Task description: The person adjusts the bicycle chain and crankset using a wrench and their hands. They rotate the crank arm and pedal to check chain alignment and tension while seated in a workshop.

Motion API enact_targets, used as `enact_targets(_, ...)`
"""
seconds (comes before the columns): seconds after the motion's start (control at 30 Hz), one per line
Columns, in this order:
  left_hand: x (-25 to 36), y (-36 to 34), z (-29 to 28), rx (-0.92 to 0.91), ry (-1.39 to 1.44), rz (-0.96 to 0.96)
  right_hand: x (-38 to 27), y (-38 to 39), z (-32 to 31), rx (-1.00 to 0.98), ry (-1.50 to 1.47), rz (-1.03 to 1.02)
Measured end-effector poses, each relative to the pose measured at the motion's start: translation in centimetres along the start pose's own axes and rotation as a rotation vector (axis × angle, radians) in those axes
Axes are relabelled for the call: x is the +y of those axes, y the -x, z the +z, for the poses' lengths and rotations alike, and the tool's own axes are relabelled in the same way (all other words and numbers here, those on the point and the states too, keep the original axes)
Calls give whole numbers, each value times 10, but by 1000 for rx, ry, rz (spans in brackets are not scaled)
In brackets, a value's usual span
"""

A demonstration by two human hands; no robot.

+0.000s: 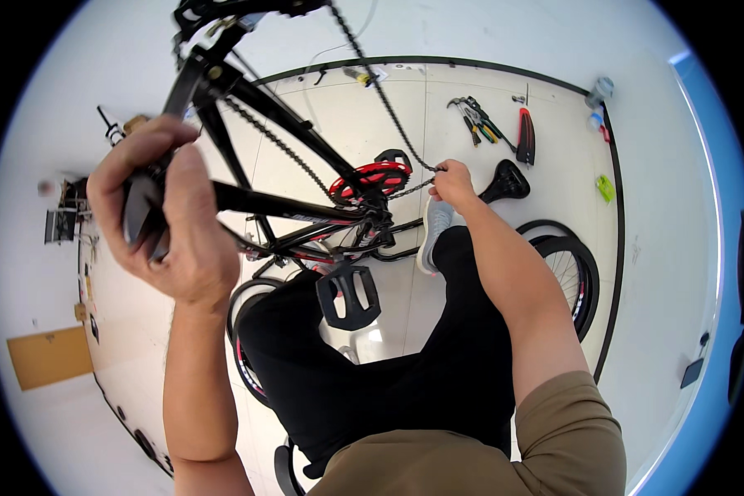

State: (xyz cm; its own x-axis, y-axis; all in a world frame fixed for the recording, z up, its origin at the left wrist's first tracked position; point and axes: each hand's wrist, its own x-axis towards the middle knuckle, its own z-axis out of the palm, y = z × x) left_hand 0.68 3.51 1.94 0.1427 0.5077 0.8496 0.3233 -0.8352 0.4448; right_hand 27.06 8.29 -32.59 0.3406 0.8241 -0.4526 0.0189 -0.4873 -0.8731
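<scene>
A black bicycle frame (281, 202) slants across the left and middle of the view. My left hand (178, 207) is closed around a black end of it at the left; the exact part is mostly hidden by my fingers. A black chain (380, 95) hangs from the top of the frame down to my right hand (453, 182), which pinches it between thumb and fingers. From there a short stretch runs to the red chainring (376, 175) at the cranks, just left of that hand. One black pedal (347, 298) hangs over my lap.
A black saddle (506, 182) lies right of my right hand. Beyond it are hand tools (479, 122) and a red-and-black long piece (526, 136). Wheels (583, 281) lie by my right arm, and another (244, 355) is beside my left leg. A clear bottle (601, 91) stands near the wall.
</scene>
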Motion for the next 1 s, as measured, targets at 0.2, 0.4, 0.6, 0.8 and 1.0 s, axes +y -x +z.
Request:
enact_targets(0.2,-2,-2,-8,-33,-88,-43,-22,13,-10,25,-54,56)
enact_targets(0.4,-3,-3,-11,-48,-153,-65,-27,10,-11,-39,-234,119)
enact_targets(0.6,-1,-4,1,27,-106,-30,-40,20,-12,-66,-307,59)
enact_targets(0.8,-1,-3,-2,22,-126,-43,-44,25,2,-92,-345,-48)
enact_targets(1.0,0,-2,0,39,-98,-50,-52,27,-2,-105,-378,-5)
